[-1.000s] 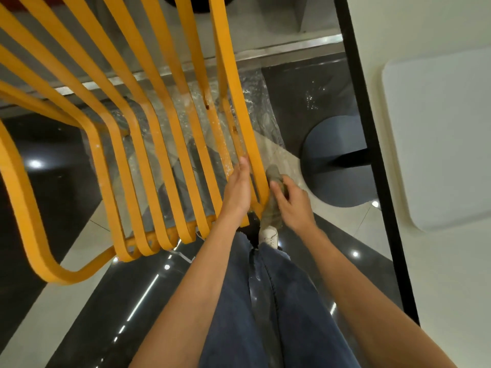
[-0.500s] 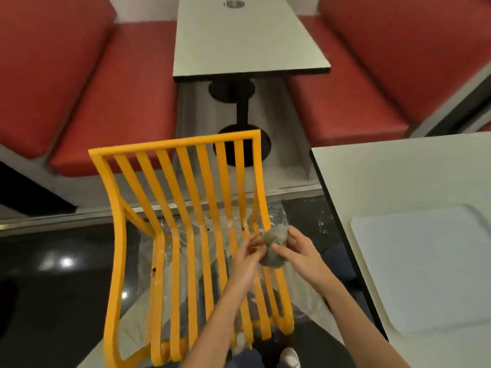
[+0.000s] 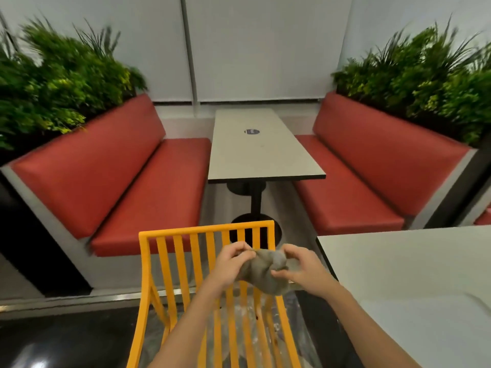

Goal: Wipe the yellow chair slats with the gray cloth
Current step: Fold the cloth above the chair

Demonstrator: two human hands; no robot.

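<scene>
The yellow chair [image 3: 170,261] stands right in front of me, its vertical slats running from the top rail down past the lower edge of the view. Both hands hold the bunched gray cloth [image 3: 265,272] in the air over the chair's right slats, just below the top rail. My left hand [image 3: 229,264] pinches the cloth's upper left edge. My right hand [image 3: 297,269] grips its right side with thumb and fingers. The cloth hides parts of two or three slats behind it.
A white table [image 3: 414,274] with a black edge sits close on my right. Ahead is a booth: a long table [image 3: 255,150] on a black pedestal between two red benches [image 3: 148,192] [image 3: 353,187], with green plants [image 3: 53,83] behind. Crumpled clear plastic [image 3: 244,314] lies under the chair.
The view has swung up from the floor to the booth. My hands rose from the bottom of the right slats to near the top rail, and both now hold the cloth between them.
</scene>
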